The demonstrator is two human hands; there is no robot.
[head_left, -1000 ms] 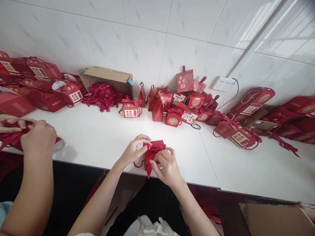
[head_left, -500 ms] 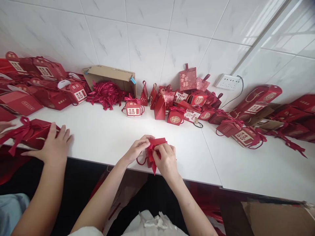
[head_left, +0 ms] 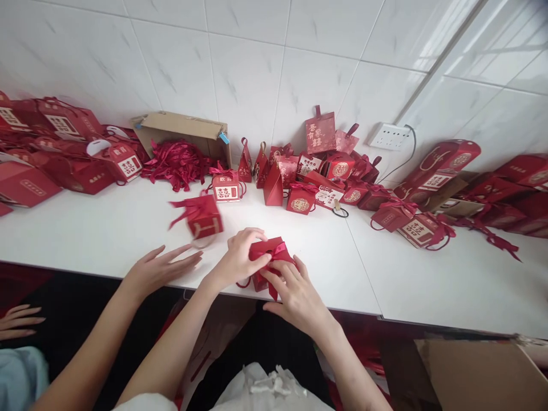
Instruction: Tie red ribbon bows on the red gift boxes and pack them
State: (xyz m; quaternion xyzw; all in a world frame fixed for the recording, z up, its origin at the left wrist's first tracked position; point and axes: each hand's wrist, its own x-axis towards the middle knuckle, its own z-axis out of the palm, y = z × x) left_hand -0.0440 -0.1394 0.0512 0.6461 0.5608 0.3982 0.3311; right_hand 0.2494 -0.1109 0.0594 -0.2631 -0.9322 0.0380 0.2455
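Note:
At the front edge of the white table, a small red gift box (head_left: 262, 281) with a red ribbon bow (head_left: 278, 249) on top sits between my hands. My left hand (head_left: 240, 257) curves round its left side, the thumb on top by the bow. Bent over its right side is my right hand (head_left: 295, 288), with fingers on the ribbon and the thumb lower at the near side. A dark red cord handle shows at the box's left. The fingers partly cover the bow's knot.
A co-worker's open hand (head_left: 165, 271) reaches in from the left, near a tilted, blurred red box (head_left: 201, 217) with ribbon. Behind lie a cardboard box (head_left: 184, 123), a heap of red ribbons (head_left: 177, 162) and several red gift boxes. A power strip (head_left: 390, 136) is on the tiled wall.
My right fingers have spread from a pinch on the ribbon, and my left thumb has come over the box top. The co-worker's ribboned box has moved right and farther back, away from their hand.

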